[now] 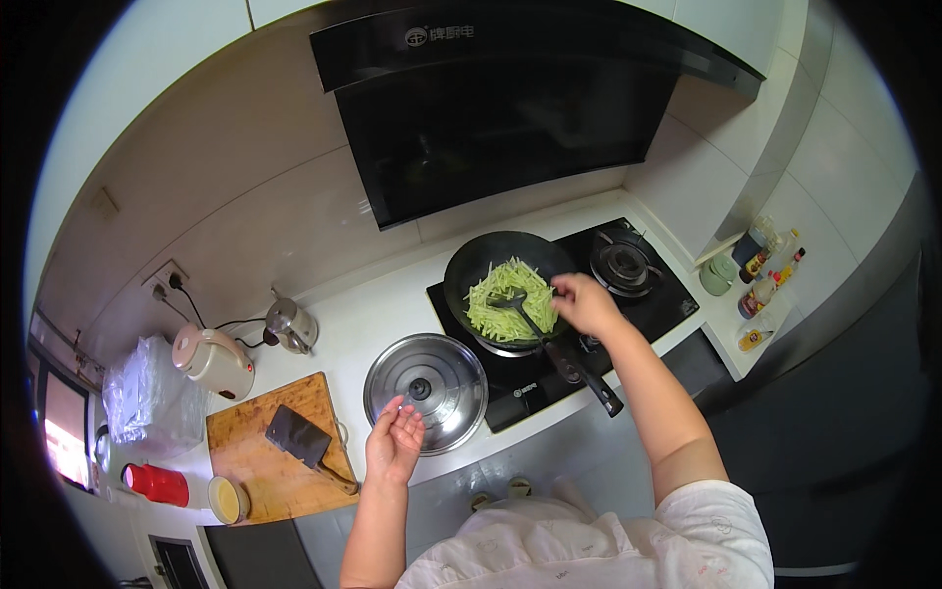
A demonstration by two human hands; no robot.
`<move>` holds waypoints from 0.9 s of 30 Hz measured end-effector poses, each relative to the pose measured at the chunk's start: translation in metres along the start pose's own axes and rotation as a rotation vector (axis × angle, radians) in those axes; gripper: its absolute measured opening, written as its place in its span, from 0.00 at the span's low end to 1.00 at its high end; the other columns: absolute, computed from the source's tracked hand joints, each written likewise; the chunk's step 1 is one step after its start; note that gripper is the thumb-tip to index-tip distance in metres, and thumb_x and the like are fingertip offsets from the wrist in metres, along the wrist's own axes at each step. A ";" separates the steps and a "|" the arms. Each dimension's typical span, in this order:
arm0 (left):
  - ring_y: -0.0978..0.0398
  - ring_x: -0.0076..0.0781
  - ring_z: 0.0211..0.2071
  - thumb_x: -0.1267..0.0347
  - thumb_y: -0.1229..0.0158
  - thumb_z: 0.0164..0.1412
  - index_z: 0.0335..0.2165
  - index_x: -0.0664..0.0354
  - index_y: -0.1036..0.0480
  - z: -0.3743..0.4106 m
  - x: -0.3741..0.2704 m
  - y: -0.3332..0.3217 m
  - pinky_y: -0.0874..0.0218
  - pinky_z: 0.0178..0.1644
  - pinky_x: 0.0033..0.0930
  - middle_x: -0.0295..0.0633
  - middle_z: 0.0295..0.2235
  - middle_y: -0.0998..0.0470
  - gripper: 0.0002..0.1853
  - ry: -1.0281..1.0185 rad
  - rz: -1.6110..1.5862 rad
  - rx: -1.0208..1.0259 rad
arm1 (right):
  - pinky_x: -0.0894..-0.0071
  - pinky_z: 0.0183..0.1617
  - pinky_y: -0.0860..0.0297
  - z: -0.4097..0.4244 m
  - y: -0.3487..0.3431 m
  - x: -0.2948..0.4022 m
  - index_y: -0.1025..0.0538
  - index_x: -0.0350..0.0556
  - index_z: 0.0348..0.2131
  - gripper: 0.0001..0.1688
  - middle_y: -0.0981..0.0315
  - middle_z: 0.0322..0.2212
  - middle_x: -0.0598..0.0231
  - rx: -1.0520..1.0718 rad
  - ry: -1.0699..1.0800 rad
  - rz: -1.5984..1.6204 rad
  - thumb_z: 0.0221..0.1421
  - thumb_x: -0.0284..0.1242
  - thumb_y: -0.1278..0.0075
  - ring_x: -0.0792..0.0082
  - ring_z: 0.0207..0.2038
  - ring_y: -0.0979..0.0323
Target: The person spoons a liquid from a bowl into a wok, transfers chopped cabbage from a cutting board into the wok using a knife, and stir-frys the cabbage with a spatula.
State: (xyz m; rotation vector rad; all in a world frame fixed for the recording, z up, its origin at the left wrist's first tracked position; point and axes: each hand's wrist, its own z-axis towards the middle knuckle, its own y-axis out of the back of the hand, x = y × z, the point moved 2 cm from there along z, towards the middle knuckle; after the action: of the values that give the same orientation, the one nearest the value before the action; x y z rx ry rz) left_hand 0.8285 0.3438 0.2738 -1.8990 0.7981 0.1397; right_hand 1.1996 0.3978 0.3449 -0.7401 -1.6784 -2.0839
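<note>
A black wok [471, 258] stands on the left burner, filled with pale green vegetable shreds [511, 327]. A dark spatula [526, 315] lies in it, its blade on the shreds and its handle over the wok's handle [578, 368]. My right hand [585, 303] is over the wok's right rim with bent fingers; whether it holds anything small cannot be told. Palm up, my left hand [397, 434] is in front of the lower left part of a steel lid with a black knob [441, 368]. Its fingers are slightly curled, with a tiny pale speck near the fingertips.
Left of the lid, a cleaver [298, 434] lies on a wooden cutting board [250, 412], beside a bowl of yellowish contents [227, 501]. An electric kettle [213, 362] and metal pot [292, 324] stand behind. The right burner [624, 261] is bare; several bottles [758, 294] stand farther right.
</note>
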 end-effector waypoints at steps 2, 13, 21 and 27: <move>0.30 0.34 0.33 0.70 0.55 0.58 0.42 0.59 0.34 0.003 -0.006 0.004 0.37 0.40 0.32 0.40 0.31 0.28 0.12 0.012 0.002 -0.006 | 0.63 0.44 0.33 -0.038 -0.006 0.029 0.30 0.42 0.44 0.32 0.33 0.39 0.53 0.187 -0.055 -0.297 0.41 0.41 0.42 0.57 0.42 0.31; 0.31 0.32 0.32 0.70 0.52 0.56 0.40 0.59 0.32 0.023 -0.032 0.036 0.38 0.39 0.30 0.39 0.30 0.28 0.11 0.014 -0.006 0.023 | 0.62 0.37 0.32 -0.075 0.001 0.025 0.29 0.63 0.46 0.24 0.33 0.31 0.58 0.061 -0.049 -0.667 0.46 0.25 0.54 0.57 0.35 0.30; 0.30 0.31 0.29 0.70 0.52 0.57 0.39 0.59 0.32 0.019 -0.077 0.088 0.36 0.34 0.30 0.38 0.28 0.27 0.11 -0.148 -0.039 -0.088 | 0.64 0.36 0.32 -0.052 0.112 0.030 0.21 0.61 0.33 0.15 0.29 0.27 0.66 0.058 0.167 -0.834 0.39 0.28 0.45 0.61 0.35 0.30; 0.30 0.29 0.28 0.70 0.52 0.56 0.38 0.60 0.32 0.002 -0.066 0.089 0.35 0.33 0.29 0.36 0.27 0.28 0.10 -0.266 -0.116 -0.158 | 0.63 0.37 0.32 -0.033 0.093 0.022 0.22 0.62 0.34 0.14 0.28 0.29 0.64 0.279 0.134 -0.832 0.42 0.31 0.47 0.61 0.36 0.29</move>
State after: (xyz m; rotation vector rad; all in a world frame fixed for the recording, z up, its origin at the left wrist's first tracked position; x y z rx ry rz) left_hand 0.7260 0.3536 0.2322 -2.0163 0.5076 0.3845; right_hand 1.2300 0.3460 0.4258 0.2440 -2.3847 -2.2091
